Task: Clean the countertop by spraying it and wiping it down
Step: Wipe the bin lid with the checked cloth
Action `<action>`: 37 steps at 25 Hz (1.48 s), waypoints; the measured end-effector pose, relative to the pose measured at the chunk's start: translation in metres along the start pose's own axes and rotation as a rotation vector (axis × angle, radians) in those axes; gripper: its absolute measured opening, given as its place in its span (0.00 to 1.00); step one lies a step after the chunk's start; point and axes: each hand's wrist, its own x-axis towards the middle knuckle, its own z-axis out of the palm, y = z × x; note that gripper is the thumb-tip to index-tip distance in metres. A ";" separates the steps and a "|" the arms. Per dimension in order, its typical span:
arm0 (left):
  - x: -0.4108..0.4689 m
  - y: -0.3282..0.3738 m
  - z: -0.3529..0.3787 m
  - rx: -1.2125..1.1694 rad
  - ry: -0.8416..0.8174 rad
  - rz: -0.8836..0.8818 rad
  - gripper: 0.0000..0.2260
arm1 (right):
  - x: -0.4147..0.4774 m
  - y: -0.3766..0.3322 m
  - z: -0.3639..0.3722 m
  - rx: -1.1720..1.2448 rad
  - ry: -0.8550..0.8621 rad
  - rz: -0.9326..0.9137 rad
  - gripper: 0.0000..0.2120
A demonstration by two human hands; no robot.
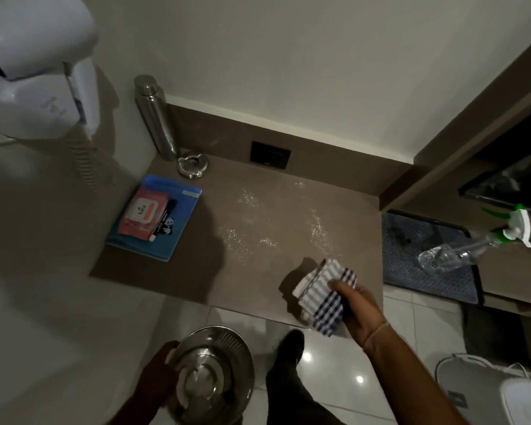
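Right grip [359, 314] clamps the checked cloth [324, 297] over the wet countertop [242, 280], left grip [157, 375] curled round a steel bowl [224, 357].

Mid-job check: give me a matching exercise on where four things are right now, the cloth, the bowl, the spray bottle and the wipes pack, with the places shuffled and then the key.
Things
1. striped cloth
2. steel bowl
3. spray bottle
4. wipes pack

Places
A. on the blue book at the left of the countertop
B. held in the right hand, over the countertop's front right corner
C. at the dark mat, right of the countertop
D. held in the left hand, below the countertop's front edge

Pairs: 1-B, 2-D, 3-C, 4-A
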 end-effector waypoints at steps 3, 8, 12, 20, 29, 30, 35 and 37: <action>0.016 -0.010 0.022 -0.022 0.020 -0.101 0.26 | 0.052 -0.039 -0.014 -0.137 0.266 -0.293 0.06; 0.034 -0.006 0.064 -0.240 -0.018 -0.206 0.23 | 0.155 -0.068 -0.051 -1.156 0.374 -0.674 0.17; 0.036 0.005 0.100 -0.348 0.016 -0.266 0.27 | 0.196 -0.038 -0.061 -1.460 0.095 -0.744 0.26; 0.026 0.055 0.133 -0.498 -0.025 -0.305 0.25 | 0.199 -0.007 -0.066 -1.495 0.002 -0.764 0.32; 0.035 0.099 0.140 -0.443 -0.109 -0.267 0.29 | 0.092 0.105 0.022 -1.445 -0.296 -0.769 0.35; 0.035 0.100 0.140 -0.447 -0.122 -0.237 0.27 | 0.087 0.104 0.027 -1.353 -0.317 -0.731 0.35; 0.036 0.105 0.134 -0.451 -0.159 -0.065 0.18 | 0.110 0.011 0.001 -0.762 0.005 -0.694 0.30; 0.032 0.103 0.135 -0.415 -0.149 -0.046 0.21 | 0.139 -0.038 -0.021 -0.829 0.100 -0.820 0.31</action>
